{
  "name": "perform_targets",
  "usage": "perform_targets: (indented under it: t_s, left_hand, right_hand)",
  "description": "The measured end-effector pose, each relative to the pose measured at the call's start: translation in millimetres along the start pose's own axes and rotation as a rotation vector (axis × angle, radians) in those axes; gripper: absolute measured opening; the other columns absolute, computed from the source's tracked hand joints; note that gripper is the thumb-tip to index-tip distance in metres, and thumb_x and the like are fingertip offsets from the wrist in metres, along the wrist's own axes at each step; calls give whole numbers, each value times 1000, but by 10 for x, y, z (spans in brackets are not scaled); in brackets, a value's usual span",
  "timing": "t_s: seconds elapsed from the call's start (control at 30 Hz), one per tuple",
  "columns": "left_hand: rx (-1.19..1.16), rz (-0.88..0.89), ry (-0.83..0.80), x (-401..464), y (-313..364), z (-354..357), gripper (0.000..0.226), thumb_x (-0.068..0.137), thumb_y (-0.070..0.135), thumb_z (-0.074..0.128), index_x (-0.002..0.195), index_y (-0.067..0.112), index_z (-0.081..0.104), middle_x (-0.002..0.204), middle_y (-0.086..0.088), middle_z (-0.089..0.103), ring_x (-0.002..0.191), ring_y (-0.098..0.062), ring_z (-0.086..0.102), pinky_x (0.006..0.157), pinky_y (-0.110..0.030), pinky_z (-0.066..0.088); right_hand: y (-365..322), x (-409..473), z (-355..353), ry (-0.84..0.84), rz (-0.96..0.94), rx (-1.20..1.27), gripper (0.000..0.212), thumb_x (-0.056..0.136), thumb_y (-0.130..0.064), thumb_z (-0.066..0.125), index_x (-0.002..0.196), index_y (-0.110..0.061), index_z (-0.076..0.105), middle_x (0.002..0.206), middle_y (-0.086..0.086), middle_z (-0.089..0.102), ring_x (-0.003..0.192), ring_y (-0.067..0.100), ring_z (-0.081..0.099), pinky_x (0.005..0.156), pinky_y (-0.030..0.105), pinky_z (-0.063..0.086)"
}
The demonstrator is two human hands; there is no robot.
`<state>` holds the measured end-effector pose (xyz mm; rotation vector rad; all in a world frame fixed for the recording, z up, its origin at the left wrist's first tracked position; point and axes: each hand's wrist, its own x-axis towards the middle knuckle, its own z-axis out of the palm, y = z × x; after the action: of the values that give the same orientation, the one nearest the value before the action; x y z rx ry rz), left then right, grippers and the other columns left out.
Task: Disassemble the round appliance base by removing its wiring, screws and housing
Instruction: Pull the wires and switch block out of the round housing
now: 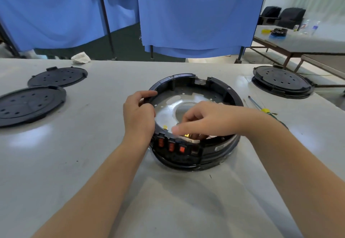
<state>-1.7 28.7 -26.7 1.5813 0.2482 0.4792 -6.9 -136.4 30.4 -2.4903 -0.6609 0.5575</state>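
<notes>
A round black appliance base (222, 88) stands open in the middle of the table, with a shiny metal plate (168, 111) inside and three red rocker switches (170, 146) on its near wall. My left hand (139, 114) grips the left rim of the housing, fingers curled over the edge. My right hand (203, 120) reaches down inside the base at the near wall behind the switches, fingers bent; what the fingertips touch is hidden, with small yellow parts (186, 135) showing beneath them.
Two flat black round covers (31, 105) (57, 76) lie at the left. Another black round base (282, 83) sits at the back right. A yellow-handled screwdriver (258, 105) lies right of the base. A crumpled white cloth (81, 57) is at the far edge. Blue curtains hang behind.
</notes>
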Motion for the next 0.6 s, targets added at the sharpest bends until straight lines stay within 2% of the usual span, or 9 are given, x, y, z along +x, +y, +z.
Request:
perform_targets:
  t_s: [0.1, 0.17, 0.23, 0.3, 0.43, 0.47, 0.53, 0.57, 0.6]
  left_hand:
    - [40, -17, 43, -43, -32, 40, 50, 64, -9, 41, 88, 24, 69, 106, -11, 63, 90, -44, 54, 81, -51, 51]
    - [53, -39, 57, -44, -49, 49, 49, 64, -9, 40, 85, 24, 69, 98, -13, 59, 105, -50, 54, 86, -55, 50]
    - [69, -40, 57, -42, -58, 53, 48, 64, -9, 39, 83, 24, 68, 94, -20, 55, 108, -51, 53, 87, -56, 49]
    - [88, -25, 48, -34, -63, 51, 48, 64, -9, 38, 83, 24, 68, 96, -15, 57, 108, -51, 53, 88, -56, 48]
    - [131, 46, 16, -22, -81, 73, 44, 73, -6, 39, 86, 26, 66, 106, -9, 61, 106, -42, 55, 83, -43, 49]
    - [149, 93, 19, -25, -78, 75, 40, 77, -3, 41, 87, 27, 65, 106, -2, 59, 105, -32, 56, 86, -36, 48]
    - [235, 244, 28, -45, -44, 66, 31, 83, 3, 46, 88, 27, 64, 102, 10, 54, 104, -14, 52, 86, -12, 41]
    - [271, 316, 17, -54, -24, 60, 26, 84, 7, 47, 88, 27, 64, 99, 12, 54, 103, -11, 51, 82, -9, 38]
    - [290, 365, -15, -61, -9, 53, 24, 83, 11, 46, 86, 25, 65, 94, 12, 58, 98, -10, 54, 80, -12, 40]
  right_hand:
    - [5, 96, 49, 36, 111, -44, 55, 84, -74, 38, 71, -29, 66, 68, -16, 62, 65, 1, 59, 65, 23, 42]
    - [0, 166, 133, 84, 147, -54, 58, 87, -74, 31, 62, -29, 57, 60, -16, 53, 60, 2, 51, 59, 23, 33]
    - [-1, 236, 215, 139, 168, -43, 58, 91, -68, 29, 61, -25, 52, 56, -12, 48, 56, 6, 47, 57, 27, 32]
    - [9, 283, 271, 181, 178, -29, 57, 96, -59, 28, 66, -15, 51, 60, -5, 49, 57, 14, 48, 59, 30, 35]
    - [32, 289, 303, 221, 130, -17, 45, 100, -45, 32, 65, -16, 36, 63, 2, 40, 55, 18, 38, 55, 31, 31]
    - [33, 284, 307, 223, 119, -26, 44, 100, -45, 32, 66, -16, 37, 63, 2, 39, 54, 17, 38, 54, 31, 31]
    - [35, 277, 322, 226, 113, -31, 44, 100, -46, 33, 70, -15, 40, 62, 2, 39, 54, 17, 38, 54, 31, 31]
    - [39, 275, 328, 229, 116, -30, 44, 100, -46, 33, 71, -14, 41, 63, 3, 40, 54, 18, 38, 54, 31, 32]
    - [42, 273, 332, 236, 121, -29, 44, 100, -45, 32, 70, -14, 41, 62, 3, 40, 53, 18, 37, 54, 31, 31]
